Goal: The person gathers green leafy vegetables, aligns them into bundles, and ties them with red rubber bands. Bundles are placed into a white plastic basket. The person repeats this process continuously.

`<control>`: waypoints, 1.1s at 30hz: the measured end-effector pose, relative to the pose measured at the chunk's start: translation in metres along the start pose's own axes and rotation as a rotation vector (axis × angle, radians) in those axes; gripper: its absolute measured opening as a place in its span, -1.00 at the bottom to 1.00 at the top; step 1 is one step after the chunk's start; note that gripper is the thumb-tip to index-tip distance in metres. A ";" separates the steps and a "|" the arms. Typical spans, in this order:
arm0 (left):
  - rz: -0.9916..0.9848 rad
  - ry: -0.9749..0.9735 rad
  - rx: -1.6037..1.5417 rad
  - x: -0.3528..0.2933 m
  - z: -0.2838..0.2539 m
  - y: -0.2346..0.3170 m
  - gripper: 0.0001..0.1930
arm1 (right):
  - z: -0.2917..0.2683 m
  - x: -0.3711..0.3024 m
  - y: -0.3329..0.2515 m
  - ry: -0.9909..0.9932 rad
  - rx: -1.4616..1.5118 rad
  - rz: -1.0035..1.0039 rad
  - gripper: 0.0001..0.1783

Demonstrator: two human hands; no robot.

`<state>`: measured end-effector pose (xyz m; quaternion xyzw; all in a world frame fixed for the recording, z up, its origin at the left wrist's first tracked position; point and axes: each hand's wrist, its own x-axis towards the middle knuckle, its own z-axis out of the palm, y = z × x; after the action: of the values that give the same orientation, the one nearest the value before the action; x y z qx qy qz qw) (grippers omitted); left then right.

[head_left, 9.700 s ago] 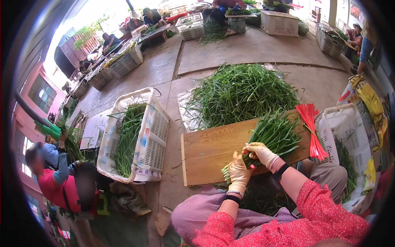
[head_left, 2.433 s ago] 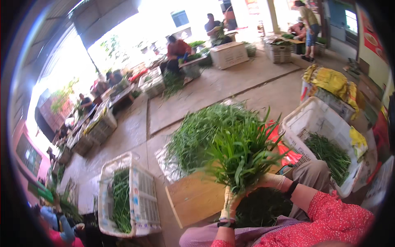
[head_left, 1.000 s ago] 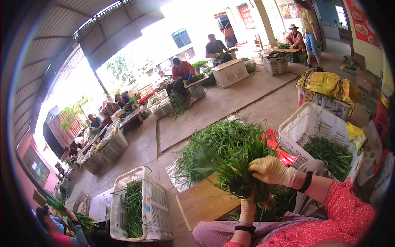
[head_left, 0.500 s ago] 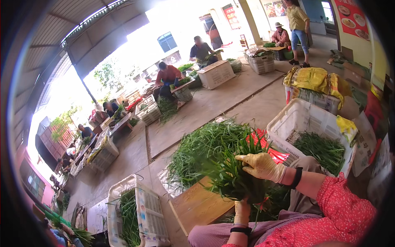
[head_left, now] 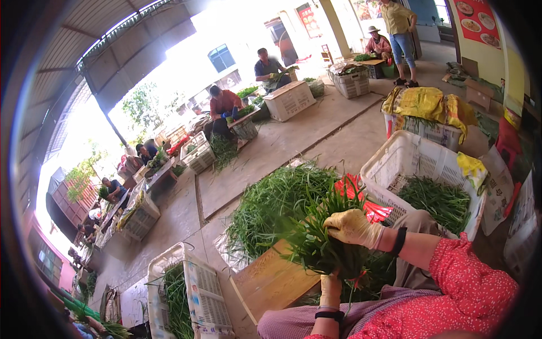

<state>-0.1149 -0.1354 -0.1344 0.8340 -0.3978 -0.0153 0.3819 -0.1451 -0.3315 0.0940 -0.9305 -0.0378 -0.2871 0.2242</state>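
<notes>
Two gloved hands are on one bunch of long green leafy stalks [head_left: 316, 240], held upright over a wooden board [head_left: 271, 279] that lies across the person's lap. Only the head view to go on, so here goes.

The left hand [head_left: 330, 289] is wrapped closed around the base of the bunch from below, fingers curled tight on the stems. The right hand [head_left: 353, 227] is up higher, cupped over the side of the leaves near the top, fingers bent and pressing on the greens rather than fully clenched. A bit of red tie [head_left: 355, 278] peeks out just beside the left hand at the stem end, though I can't tell if it's already wrapped around.

Looks to me like the gather-and-even-up stage, the bunch being squared off in the fist. Next move probably needs the lower grip kept firm so the stems don't slip while the other hand goes for a tie.

Around it: a loose pile of greens [head_left: 276, 198] on the concrete floor just past the board, a bundle of red ties [head_left: 361, 198] beside it, a white crate [head_left: 418, 164] with greens on the right, another white crate [head_left: 203, 288] on the left. Other people work at crates farther back.
</notes>
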 end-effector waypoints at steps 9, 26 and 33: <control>-0.179 0.054 -0.070 -0.003 -0.004 -0.003 -0.54 | -0.025 0.015 0.002 -0.424 1.576 0.451 -0.70; -0.414 0.453 -0.182 0.012 -0.066 0.003 -0.62 | 0.088 -0.102 -0.010 -0.961 1.177 0.822 -0.58; -0.607 0.491 -0.786 0.019 -0.074 -0.011 -0.66 | 0.034 -0.083 0.003 -1.022 -0.083 0.098 -0.37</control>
<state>-0.0705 -0.0975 -0.0835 0.6850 -0.0031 -0.0773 0.7244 -0.1959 -0.3143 0.0225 -0.9607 -0.0878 0.2140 0.1533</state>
